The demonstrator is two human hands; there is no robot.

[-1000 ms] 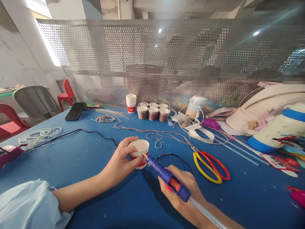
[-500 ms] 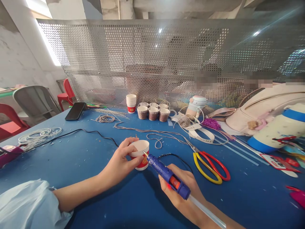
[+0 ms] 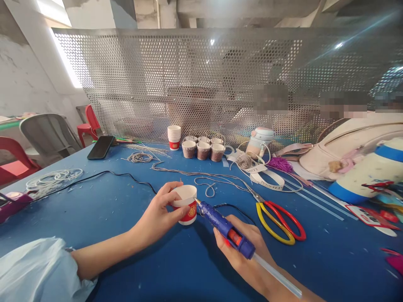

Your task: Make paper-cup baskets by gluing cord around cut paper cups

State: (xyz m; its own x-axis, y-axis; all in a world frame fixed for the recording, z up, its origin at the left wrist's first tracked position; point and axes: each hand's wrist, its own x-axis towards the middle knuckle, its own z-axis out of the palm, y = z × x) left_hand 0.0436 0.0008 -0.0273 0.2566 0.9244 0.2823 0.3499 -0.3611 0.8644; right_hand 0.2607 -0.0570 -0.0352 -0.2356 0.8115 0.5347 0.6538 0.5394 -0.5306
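Observation:
My left hand is closed around a red and white paper cup, fingers over the rim and thumb on its front. The cup stands upright, its white inside partly showing. In my right hand is a blue hot glue gun, with a clear glue stick jutting from its back end. The gun's metal tip is at the right side of the cup, just under the rim; I cannot tell whether it touches.
Behind are several string-wrapped cups and a cup stack. Red and yellow scissors lie right, near grey cord. A phone is far left, a black cable crosses the table, and bottles and a bag stand right.
My right hand has shifted the glue gun slightly right, its tip moving from the cup's front to its right side. My left hand and the cup stay nearly in place.

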